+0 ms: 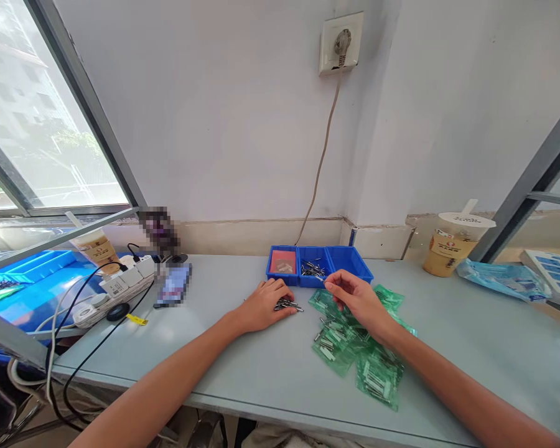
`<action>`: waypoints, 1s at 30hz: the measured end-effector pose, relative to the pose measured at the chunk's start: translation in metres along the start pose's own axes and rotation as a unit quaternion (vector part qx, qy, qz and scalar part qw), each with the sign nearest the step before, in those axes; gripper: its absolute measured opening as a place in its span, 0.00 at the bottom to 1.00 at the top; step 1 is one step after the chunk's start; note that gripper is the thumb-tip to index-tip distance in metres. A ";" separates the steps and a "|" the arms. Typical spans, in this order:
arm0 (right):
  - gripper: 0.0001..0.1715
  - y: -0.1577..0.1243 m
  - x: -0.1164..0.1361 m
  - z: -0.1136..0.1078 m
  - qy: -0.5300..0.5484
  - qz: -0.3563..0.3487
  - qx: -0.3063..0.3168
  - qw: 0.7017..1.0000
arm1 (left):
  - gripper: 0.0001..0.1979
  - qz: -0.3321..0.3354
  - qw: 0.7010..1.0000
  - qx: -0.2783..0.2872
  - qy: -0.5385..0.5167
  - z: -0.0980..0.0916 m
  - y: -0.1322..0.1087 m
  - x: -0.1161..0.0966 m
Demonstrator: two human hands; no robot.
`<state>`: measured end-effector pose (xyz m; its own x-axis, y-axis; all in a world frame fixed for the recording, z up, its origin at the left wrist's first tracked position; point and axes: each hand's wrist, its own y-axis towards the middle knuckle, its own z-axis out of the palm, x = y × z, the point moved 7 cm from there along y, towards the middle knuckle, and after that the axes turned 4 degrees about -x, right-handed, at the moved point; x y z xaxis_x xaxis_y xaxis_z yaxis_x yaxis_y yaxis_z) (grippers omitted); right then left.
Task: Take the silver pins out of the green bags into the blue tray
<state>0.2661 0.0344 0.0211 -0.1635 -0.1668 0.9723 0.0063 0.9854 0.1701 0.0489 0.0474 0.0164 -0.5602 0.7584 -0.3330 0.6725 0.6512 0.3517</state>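
Hands: two; left hand point(266, 305) lies palm-down, not gripping, on loose pins point(288, 305) just before the blue tray point(282, 279); right hand point(354, 297) pinches one pin point(320, 279) at the tray's front edge
Tray compartments: three
Green packets point(343, 351): overlapping heap before the tray, partly under the right wrist; count unclear
Cups point(450, 249): two, flanking the tray

Shiny metal pins point(288, 305) lie on a smooth matt table point(471, 336) beside glossy green plastic bags point(378, 373) and blue plastic bins point(350, 258).
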 end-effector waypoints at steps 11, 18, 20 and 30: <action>0.22 0.000 -0.015 0.003 0.081 0.074 0.011 0.994 | 0.16 0.002 1.000 0.005 -0.001 0.001 0.000 0.000; 0.22 0.002 -0.019 0.002 0.180 0.131 0.009 0.975 | 0.16 0.002 1.000 0.006 -0.001 0.001 0.000 0.001; 0.22 0.003 -0.019 -0.001 0.200 0.138 -0.002 0.970 | 0.16 0.001 1.000 0.009 0.001 0.001 0.000 0.001; 0.16 0.004 -0.018 -0.004 0.162 0.125 -0.023 0.979 | 0.16 0.004 1.000 0.007 -0.001 0.001 0.000 0.001</action>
<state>0.2733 0.0412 0.0048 0.1695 0.0692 0.9831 0.0514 0.9955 -0.0790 0.0491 0.0477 0.0151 -0.5531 0.7638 -0.3327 0.6842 0.6443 0.3416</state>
